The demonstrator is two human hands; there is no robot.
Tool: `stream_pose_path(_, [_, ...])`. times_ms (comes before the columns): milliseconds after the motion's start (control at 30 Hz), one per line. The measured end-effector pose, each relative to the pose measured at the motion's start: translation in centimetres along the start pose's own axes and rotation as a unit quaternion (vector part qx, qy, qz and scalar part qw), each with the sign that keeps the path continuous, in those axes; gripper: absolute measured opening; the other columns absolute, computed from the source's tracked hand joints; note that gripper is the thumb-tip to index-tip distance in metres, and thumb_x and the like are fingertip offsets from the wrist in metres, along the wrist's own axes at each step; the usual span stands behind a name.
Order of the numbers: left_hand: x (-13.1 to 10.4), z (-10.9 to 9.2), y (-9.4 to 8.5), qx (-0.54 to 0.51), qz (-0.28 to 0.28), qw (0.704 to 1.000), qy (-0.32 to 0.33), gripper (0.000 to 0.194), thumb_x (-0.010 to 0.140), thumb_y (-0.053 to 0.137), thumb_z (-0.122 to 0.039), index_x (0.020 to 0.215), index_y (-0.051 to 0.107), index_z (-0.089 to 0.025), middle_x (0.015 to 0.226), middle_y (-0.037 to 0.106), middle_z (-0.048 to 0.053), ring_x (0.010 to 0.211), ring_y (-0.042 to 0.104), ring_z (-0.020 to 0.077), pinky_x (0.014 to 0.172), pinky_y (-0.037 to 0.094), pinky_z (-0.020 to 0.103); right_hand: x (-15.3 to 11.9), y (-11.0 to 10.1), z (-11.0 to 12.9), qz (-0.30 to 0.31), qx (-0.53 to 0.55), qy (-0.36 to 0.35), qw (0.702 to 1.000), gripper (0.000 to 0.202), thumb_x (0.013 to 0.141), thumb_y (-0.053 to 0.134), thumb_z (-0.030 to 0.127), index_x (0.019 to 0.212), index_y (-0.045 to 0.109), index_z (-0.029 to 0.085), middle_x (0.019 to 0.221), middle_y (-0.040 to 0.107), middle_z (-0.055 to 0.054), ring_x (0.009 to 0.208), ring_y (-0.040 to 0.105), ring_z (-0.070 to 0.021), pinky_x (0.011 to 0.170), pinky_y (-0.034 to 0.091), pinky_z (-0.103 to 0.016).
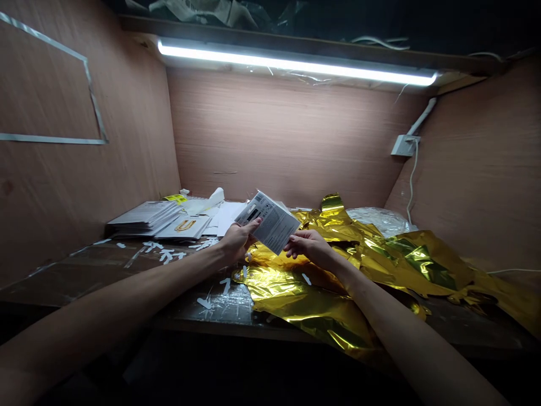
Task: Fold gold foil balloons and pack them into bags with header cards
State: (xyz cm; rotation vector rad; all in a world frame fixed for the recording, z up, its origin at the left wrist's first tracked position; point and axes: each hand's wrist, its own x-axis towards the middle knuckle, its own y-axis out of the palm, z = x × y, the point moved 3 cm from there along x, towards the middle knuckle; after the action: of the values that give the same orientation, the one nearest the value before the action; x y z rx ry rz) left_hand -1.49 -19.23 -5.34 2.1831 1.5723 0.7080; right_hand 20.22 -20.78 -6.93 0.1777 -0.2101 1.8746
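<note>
Plywood booth [279, 129], dark surface [234, 310] strewn with white tabs [204, 303]. Gold foil [296, 299] under hands. Printed packet [274, 223] tilted above it: left hand [237, 241] in closed grip on left side, right hand [310, 245] pinching right corner. Light edge pressure probably best, avoiding creases. Beyond, leftward: paper stack [143, 217]. Overhead: lit tube lamp [296, 64].

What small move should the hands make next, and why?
Perhaps tug gently at the right end of the printed packet with the right hand, since it is at that end and the left hand grips the near edge, which should steady it.
</note>
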Motion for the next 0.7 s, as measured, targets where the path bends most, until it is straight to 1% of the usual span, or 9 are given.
stream_pose_path(67, [-0.6,-0.2,0.4,0.007,0.007,1.0,0.001,0.015,0.081,0.081,-0.017,0.093,0.075,-0.009,0.092,0.078,0.011,0.087,0.074,0.022,0.09,0.061,0.038,-0.1,0.1,0.1,0.012,0.008,0.001,1.0,0.045,0.07,0.087,0.055,0.076,0.072,0.013,0.079,0.077,-0.012,0.064,0.072,-0.0179,0.057,0.056,-0.027])
stream_pose_path(233, [-2.4,0.0,1.5,0.034,0.06,0.996,-0.055,0.021,0.085,0.079,-0.023,0.1,0.074,-0.009,0.091,0.078,0.014,0.079,0.075,0.0258,0.082,0.062,0.042,-0.1,0.1,0.5,0.004,-0.033,-0.026,0.999,0.046,0.073,0.085,0.058,0.079,0.073,0.014,0.072,0.074,-0.009,0.059,0.07,-0.0177,0.052,0.055,-0.026])
stream_pose_path(333, [-2.3,0.0,1.4,0.046,0.05,0.996,-0.053,0.025,0.084,0.079,-0.023,0.103,0.074,-0.008,0.094,0.078,0.016,0.082,0.075,0.0269,0.081,0.062,0.041,0.2,-0.2,1.5,0.016,-0.075,-0.022,0.997,0.049,0.074,0.082,0.062,0.077,0.073,0.014,0.075,0.076,-0.011,0.062,0.072,-0.02,0.056,0.058,-0.029])
stream_pose_path(400, [-1.9,0.1,1.2,0.055,0.033,0.995,-0.075,0.025,0.086,0.078,-0.025,0.102,0.073,-0.007,0.093,0.077,0.017,0.082,0.075,0.0275,0.081,0.063,0.04,0.4,-1.0,2.6,0.039,-0.138,0.013,0.99,0.048,0.073,0.082,0.061,0.076,0.075,0.014,0.077,0.077,-0.013,0.064,0.073,-0.0215,0.058,0.059,-0.031])
stream_pose_path(467, [-1.6,0.3,1.0,0.05,0.022,0.994,-0.098,0.025,0.091,0.072,-0.028,0.105,0.072,-0.008,0.097,0.077,0.017,0.085,0.076,0.0277,0.08,0.063,0.041,0.4,-2.5,4.2,0.038,-0.25,0.057,0.966,0.037,0.074,0.084,0.05,0.075,0.078,0.014,0.074,0.077,-0.012,0.061,0.072,-0.0209,0.055,0.056,-0.029])
stream_pose_path(500, [-1.6,0.4,1.0,0.044,0.02,0.993,-0.107,0.025,0.093,0.069,-0.029,0.108,0.071,-0.01,0.1,0.077,0.017,0.087,0.076,0.0276,0.08,0.064,0.042,0.4,-3.6,5.1,0.02,-0.319,0.073,0.945,0.027,0.074,0.084,0.041,0.074,0.079,0.014,0.07,0.076,-0.01,0.059,0.07,-0.0199,0.053,0.054,-0.027])
stream_pose_path(600, [-1.8,1.2,1.2,0.04,0.032,0.985,-0.167,0.025,0.098,0.061,-0.029,0.116,0.067,-0.013,0.107,0.076,0.017,0.09,0.076,0.029,0.08,0.064,0.049,-0.2,-7.2,7.5,-0.088,-0.47,0.087,0.874,0.007,0.071,0.076,0.02,0.075,0.081,0.016,0.061,0.073,-0.006,0.056,0.067,-0.0168,0.05,0.048,-0.023])
stream_pose_path(633, [-1.9,1.5,1.2,0.051,0.038,0.979,-0.193,0.024,0.098,0.061,-0.029,0.116,0.066,-0.013,0.107,0.076,0.018,0.09,0.076,0.0303,0.078,0.064,0.05,-0.5,-8.3,8.0,-0.115,-0.482,0.088,0.864,0.009,0.072,0.073,0.019,0.075,0.081,0.016,0.062,0.073,-0.005,0.057,0.066,-0.016,0.05,0.047,-0.022])
stream_pose_path(700, [-2.0,2.1,1.3,0.086,0.038,0.97,-0.224,0.023,0.097,0.061,-0.029,0.113,0.066,-0.012,0.104,0.076,0.019,0.086,0.077,0.0319,0.075,0.065,0.051,-1.0,-10.6,8.2,-0.142,-0.473,0.094,0.864,0.013,0.075,0.068,0.02,0.074,0.08,0.015,0.067,0.075,-0.006,0.059,0.066,-0.015,0.051,0.047,-0.021])
